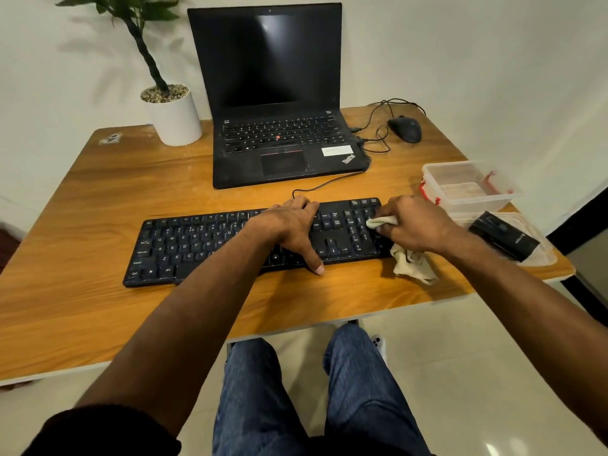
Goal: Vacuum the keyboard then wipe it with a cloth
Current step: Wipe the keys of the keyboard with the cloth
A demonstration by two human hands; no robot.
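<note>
2 hands: both yours, on the keyboard (230, 240) near the table's (98, 199) front edge.
Left hand (292, 225): lies flat on the keys, holding nothing.
Right hand (416, 225): grips the cloth (411, 263) against the number pad.
Clear box (473, 189): right edge; you cannot tell its contents.
Black device (505, 236): front-right corner.
</note>
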